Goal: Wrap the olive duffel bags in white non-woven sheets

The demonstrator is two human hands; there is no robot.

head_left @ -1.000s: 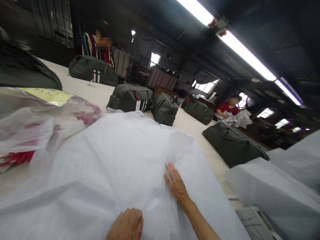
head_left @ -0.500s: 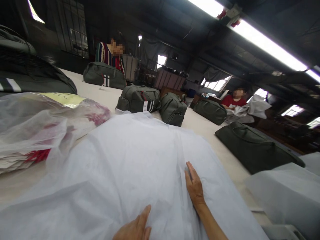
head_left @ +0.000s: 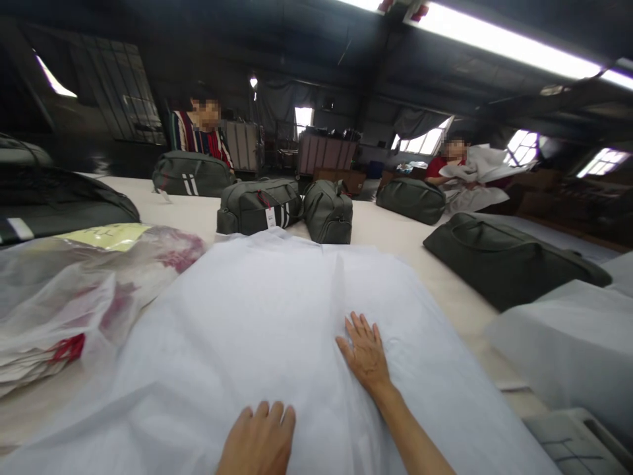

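Note:
A large, thin white sheet (head_left: 277, 310) of fabric or paper-like material covers the table in front of me, with soft creases along it. My right hand (head_left: 366, 353) rests palm down on it, right of the middle, with its fingers spread. Nearer to me, my left hand (head_left: 260, 441) is also palm down on the sheet, its fingers loosely bent and slightly apart. Neither hand grips anything. The sheet hides whatever lies beneath it.
Dark green duffel bags, including one with a tag (head_left: 260, 206) and one on the right (head_left: 509, 257), stand around the sheet. At left lies a clear plastic bag (head_left: 123, 290) with red-stringed tags. Two co-workers, one in stripes (head_left: 202, 138) and one in red (head_left: 440, 168), are beyond.
My right hand has turned flat and spread its fingers, shifting slightly left. My left hand has turned palm down. The crease beside the right hand looks flatter, and the view has tilted.

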